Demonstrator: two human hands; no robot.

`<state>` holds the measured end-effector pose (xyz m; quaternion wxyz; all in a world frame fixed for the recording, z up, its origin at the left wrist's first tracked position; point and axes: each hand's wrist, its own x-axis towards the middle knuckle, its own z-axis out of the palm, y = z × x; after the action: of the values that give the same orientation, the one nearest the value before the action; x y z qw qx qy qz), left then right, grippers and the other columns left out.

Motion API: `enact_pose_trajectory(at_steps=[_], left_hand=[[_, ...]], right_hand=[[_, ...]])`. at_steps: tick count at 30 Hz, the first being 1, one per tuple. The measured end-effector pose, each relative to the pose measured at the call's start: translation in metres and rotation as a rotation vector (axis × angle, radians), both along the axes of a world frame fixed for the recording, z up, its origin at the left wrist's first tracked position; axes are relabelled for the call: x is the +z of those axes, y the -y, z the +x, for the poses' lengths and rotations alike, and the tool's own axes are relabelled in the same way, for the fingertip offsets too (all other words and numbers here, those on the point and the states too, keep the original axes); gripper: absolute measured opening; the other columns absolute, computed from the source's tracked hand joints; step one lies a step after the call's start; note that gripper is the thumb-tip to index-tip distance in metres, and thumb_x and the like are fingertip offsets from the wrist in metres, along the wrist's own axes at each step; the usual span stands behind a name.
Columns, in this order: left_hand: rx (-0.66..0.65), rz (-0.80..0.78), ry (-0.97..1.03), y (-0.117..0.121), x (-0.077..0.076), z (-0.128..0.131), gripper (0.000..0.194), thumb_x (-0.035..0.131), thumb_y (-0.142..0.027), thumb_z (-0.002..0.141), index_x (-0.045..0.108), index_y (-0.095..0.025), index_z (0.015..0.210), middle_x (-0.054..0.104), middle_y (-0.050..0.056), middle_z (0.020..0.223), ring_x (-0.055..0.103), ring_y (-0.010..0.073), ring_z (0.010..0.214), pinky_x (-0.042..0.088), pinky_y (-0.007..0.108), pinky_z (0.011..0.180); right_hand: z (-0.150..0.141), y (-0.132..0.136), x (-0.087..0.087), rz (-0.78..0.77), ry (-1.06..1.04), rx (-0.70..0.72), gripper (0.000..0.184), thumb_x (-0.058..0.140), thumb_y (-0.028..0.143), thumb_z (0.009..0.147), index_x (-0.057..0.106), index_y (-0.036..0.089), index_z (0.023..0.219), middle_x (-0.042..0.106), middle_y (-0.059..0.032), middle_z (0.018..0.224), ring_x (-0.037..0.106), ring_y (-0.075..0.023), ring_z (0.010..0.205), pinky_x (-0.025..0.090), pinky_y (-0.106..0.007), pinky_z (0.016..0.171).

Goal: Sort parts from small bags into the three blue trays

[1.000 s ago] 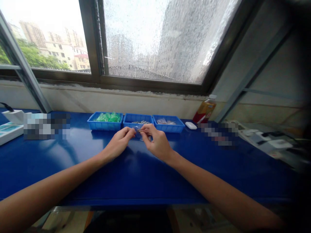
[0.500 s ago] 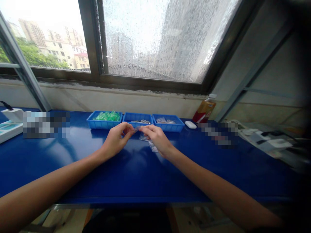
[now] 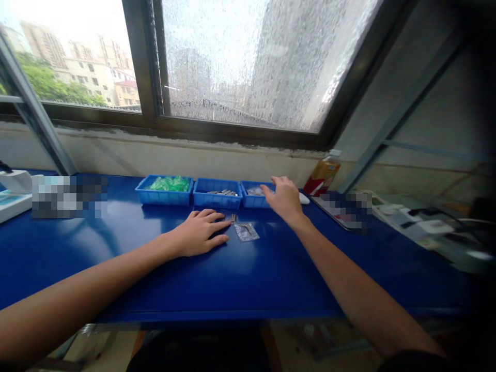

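My left hand (image 3: 203, 232) lies palm down on the blue table (image 3: 186, 289), fingers spread. By its fingertips are some small metal pieces (image 3: 233, 218), partly hidden. Just right of it lies a small clear plastic bag (image 3: 247, 232) with something inside that I cannot make out. My right hand (image 3: 285, 199) hovers at the right blue bin (image 3: 251, 202), fingers apart, with nothing visible in them. Clear plastic packets (image 3: 254, 191) show inside that bin. The middle blue bin (image 3: 217, 200) holds several metal parts (image 3: 223, 192). Green plastic pieces (image 3: 170, 183) fill the left blue bin (image 3: 165, 197).
Behind my right hand are a white case (image 3: 304, 199) and a drink bottle (image 3: 323, 173). A dark flat device (image 3: 337, 213), partly blurred out, lies farther right. At the far left stands a white power strip (image 3: 15, 201). The window wall (image 3: 232, 157) borders the table's back.
My hands have parted. The left has flattened onto the table; the right has moved right and away from me to the right bin. The small plastic bag now lies uncovered.
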<state>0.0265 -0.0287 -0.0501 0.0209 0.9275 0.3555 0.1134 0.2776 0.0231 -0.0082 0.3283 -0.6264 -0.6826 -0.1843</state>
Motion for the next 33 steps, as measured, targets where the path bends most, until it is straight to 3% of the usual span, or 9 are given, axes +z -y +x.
enact_pose_trajectory(at_steps=[3,8,11,17,21,24,26,28,33], left_hand=[[0.025,0.018,0.000,0.004,0.002,-0.005,0.046,0.035,-0.050,0.089,0.045,-0.032,0.129,0.049,0.007,0.128,0.040,0.0286,0.118,0.032,0.047,0.094],[0.022,0.032,-0.002,0.013,0.005,-0.010,0.053,0.036,-0.047,0.089,0.038,-0.022,0.135,0.052,0.012,0.123,0.049,0.0269,0.110,0.036,0.041,0.093],[0.019,0.030,-0.003,0.016,0.004,-0.010,0.058,0.034,-0.049,0.089,0.036,-0.014,0.135,0.050,0.015,0.128,0.048,0.0281,0.114,0.036,0.039,0.094],[-0.003,0.005,0.006,0.016,0.002,-0.007,0.058,0.032,-0.053,0.088,0.043,-0.015,0.131,0.046,0.015,0.134,0.044,0.0289,0.121,0.033,0.043,0.098],[0.020,-0.002,-0.016,0.018,0.001,-0.008,0.056,0.030,-0.052,0.089,0.042,-0.017,0.131,0.042,0.014,0.137,0.039,0.0300,0.124,0.031,0.046,0.098],[0.016,-0.016,0.016,0.017,0.002,-0.008,0.054,0.034,-0.052,0.088,0.044,-0.019,0.130,0.044,0.012,0.136,0.036,0.0306,0.124,0.030,0.048,0.098],[0.009,-0.052,0.085,0.016,0.003,-0.007,0.051,0.038,-0.050,0.087,0.048,-0.019,0.125,0.048,0.011,0.132,0.036,0.0298,0.123,0.030,0.047,0.099],[0.031,-0.148,0.203,0.013,0.006,-0.005,0.046,0.038,-0.048,0.087,0.055,-0.017,0.117,0.055,0.011,0.123,0.041,0.0279,0.117,0.030,0.044,0.099],[0.257,-0.656,0.773,0.002,0.010,-0.005,0.053,0.026,-0.053,0.089,0.060,-0.013,0.101,0.064,0.009,0.098,0.055,0.0223,0.095,0.041,0.035,0.080]], right_hand=[[-0.021,0.015,-0.004,-0.065,0.043,0.148,0.032,0.044,0.033,0.085,0.062,0.012,0.102,0.064,-0.0118,0.097,0.058,-0.0212,0.087,0.042,-0.030,0.079],[-0.069,0.041,-0.020,-0.388,-0.026,0.423,0.021,0.044,0.023,0.084,0.063,0.019,0.093,0.069,-0.0037,0.082,0.062,-0.0153,0.074,0.042,-0.024,0.067],[-0.078,0.038,-0.033,-0.477,-0.213,0.453,0.023,0.047,0.020,0.082,0.061,0.017,0.099,0.068,-0.0035,0.079,0.062,-0.0144,0.072,0.044,-0.024,0.067],[-0.081,0.025,-0.045,-0.558,-0.695,0.490,0.042,0.060,0.016,0.070,0.052,0.011,0.111,0.060,0.0009,0.069,0.056,-0.0097,0.059,0.046,-0.021,0.058],[-0.083,0.026,-0.045,-0.579,-0.834,0.494,0.051,0.063,0.012,0.064,0.052,0.009,0.114,0.058,-0.0019,0.080,0.054,-0.0084,0.061,0.046,-0.020,0.056],[-0.080,0.027,-0.043,-0.613,-0.838,0.532,0.041,0.060,0.011,0.065,0.057,0.009,0.106,0.059,-0.0023,0.077,0.054,-0.0084,0.060,0.045,-0.021,0.056],[-0.078,0.027,-0.042,-0.573,-0.743,0.579,0.027,0.056,0.010,0.068,0.062,0.010,0.095,0.058,-0.0010,0.070,0.053,-0.0091,0.058,0.045,-0.022,0.057],[-0.075,0.028,-0.039,-0.418,-0.581,0.635,0.016,0.053,0.009,0.070,0.064,0.012,0.082,0.059,-0.0019,0.069,0.054,-0.0107,0.060,0.045,-0.025,0.060],[-0.076,0.041,-0.031,0.013,-0.203,0.816,0.021,0.048,0.006,0.075,0.065,0.019,0.077,0.059,-0.0039,0.077,0.054,-0.0162,0.079,0.044,-0.032,0.075]])
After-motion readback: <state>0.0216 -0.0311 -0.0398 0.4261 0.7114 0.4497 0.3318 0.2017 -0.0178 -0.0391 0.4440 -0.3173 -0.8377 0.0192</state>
